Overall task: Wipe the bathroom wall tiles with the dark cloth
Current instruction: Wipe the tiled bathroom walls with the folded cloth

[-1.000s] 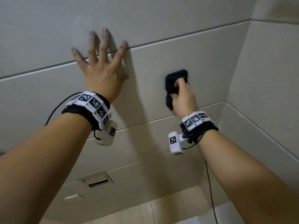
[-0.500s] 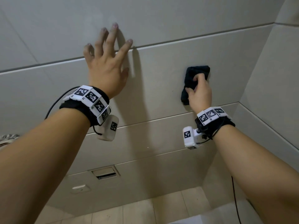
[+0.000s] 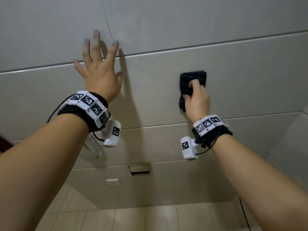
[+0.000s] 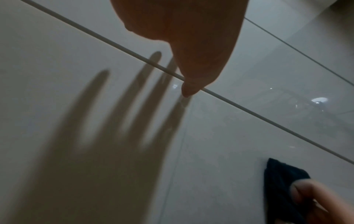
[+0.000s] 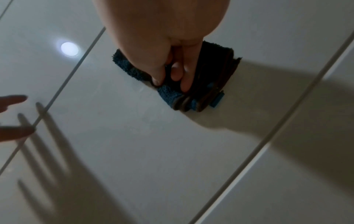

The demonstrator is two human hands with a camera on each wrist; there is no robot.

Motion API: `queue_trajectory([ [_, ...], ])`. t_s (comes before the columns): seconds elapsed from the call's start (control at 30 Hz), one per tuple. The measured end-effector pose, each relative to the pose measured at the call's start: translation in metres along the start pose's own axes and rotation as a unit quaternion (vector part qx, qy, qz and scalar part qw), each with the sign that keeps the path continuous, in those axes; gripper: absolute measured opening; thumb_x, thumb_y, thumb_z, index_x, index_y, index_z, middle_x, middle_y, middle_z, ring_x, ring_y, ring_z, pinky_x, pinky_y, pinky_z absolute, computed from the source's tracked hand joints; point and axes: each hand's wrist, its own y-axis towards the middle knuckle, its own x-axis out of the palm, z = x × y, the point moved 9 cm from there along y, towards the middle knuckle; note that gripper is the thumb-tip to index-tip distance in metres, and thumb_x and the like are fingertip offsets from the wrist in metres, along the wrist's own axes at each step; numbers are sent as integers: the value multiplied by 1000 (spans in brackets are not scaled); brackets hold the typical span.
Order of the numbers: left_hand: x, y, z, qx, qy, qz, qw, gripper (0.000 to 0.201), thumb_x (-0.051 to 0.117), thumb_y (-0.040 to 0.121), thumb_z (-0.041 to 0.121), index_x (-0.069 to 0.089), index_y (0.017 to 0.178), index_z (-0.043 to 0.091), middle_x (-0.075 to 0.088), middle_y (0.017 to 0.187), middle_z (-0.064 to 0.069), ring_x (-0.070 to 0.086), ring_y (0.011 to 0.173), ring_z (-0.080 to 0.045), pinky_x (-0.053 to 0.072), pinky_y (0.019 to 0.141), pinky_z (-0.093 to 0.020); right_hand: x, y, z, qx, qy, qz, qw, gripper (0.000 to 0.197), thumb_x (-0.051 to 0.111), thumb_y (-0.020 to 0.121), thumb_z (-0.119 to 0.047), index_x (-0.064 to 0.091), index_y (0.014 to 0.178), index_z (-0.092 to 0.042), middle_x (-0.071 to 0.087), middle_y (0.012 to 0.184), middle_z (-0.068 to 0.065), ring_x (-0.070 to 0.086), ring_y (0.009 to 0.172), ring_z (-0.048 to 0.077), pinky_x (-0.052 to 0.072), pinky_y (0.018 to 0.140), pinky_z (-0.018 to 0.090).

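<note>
From the head view, the right hand (image 3: 197,102) holds the folded dark terry cloth (image 3: 191,80) against the glossy pale grey wall tiles (image 3: 241,72), while the left hand (image 3: 100,75) is splayed wide, its grip empty. From the left wrist, only that hand's thumb and its shadow show; the cloth's lower edge is cut off. From the right wrist, curled fingers (image 5: 186,81) pinch the cloth's folds; its small blue tag (image 5: 217,100) is unreadable.

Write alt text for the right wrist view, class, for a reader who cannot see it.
A right hand presses a folded dark cloth flat against a glossy pale wall tile, fingers curled into its folds. Fingertips of the left hand enter at the left edge, casting long finger shadows across a grout line.
</note>
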Motion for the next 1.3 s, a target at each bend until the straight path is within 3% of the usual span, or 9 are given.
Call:
queue_trajectory([
  [0.2,8,6,-60,-36,-3,-13,999,86,69,87,26,16,153,41,-8,167,-6,-4,152,-37,14,111,-73,75,-27,-92,-78,-50,-53,994,33,58,82,-8,52,113,-18,50,96,13,55,79,39,44,61,41],
  [0.33,19,9,-69,-22,-7,-10,1000,94,71,87,35,6,154,45,-11,166,-6,-7,152,-38,13,110,-74,103,-39,-122,-113,-83,-75,987,31,57,81,-7,51,109,-19,48,91,9,54,71,37,45,56,38],
  [0.53,29,9,-72,-25,-6,7,1000,101,70,86,39,-5,154,48,-14,166,-4,-11,152,-36,14,113,-71,94,-35,-116,-122,-82,-80,986,30,57,84,-8,52,110,-20,53,97,4,56,77,36,45,58,38],
  [0.63,30,10,-74,-25,5,4,1000,102,69,86,42,-7,153,48,-15,166,-3,-11,152,-35,15,112,-71,76,-26,-107,-99,-74,-53,991,29,58,83,-8,52,109,-18,56,100,5,58,84,35,49,64,44],
  [0.73,31,11,-74,-26,11,-2,1000,103,69,86,43,-9,153,48,-16,165,-5,-11,152,-36,16,111,-71,54,-11,-99,-90,-85,-24,992,28,59,84,-9,52,110,-18,58,102,5,58,87,33,48,65,42],
  [0.87,31,11,-73,-23,11,-5,1000,103,69,86,43,-10,152,47,-16,165,-5,-10,152,-36,17,111,-72,33,4,-104,-84,-90,-6,992,37,60,86,-13,50,120,-23,56,104,4,57,89,31,47,67,40],
  [1.07,29,9,-72,-14,1,-6,1000,103,69,86,41,-10,153,45,-16,165,-6,-10,152,-36,15,111,-73,25,14,-132,-140,-135,-9,981,56,55,85,-13,42,134,-36,48,109,4,55,84,29,42,62,35],
  [1.2,32,10,-73,-11,6,-7,1000,103,68,88,43,-13,152,45,-18,165,-6,-12,151,-37,13,111,-73,31,19,-153,-188,-165,-2,968,60,54,85,-11,42,138,-36,46,107,6,42,77,20,41,59,34],
  [1.3,32,10,-72,-9,4,-3,1000,103,68,88,42,-12,153,44,-16,165,-7,-10,152,-37,13,111,-74,38,17,-166,-220,-183,0,958,61,57,87,-16,41,142,-37,46,107,8,46,83,21,40,59,34],
])
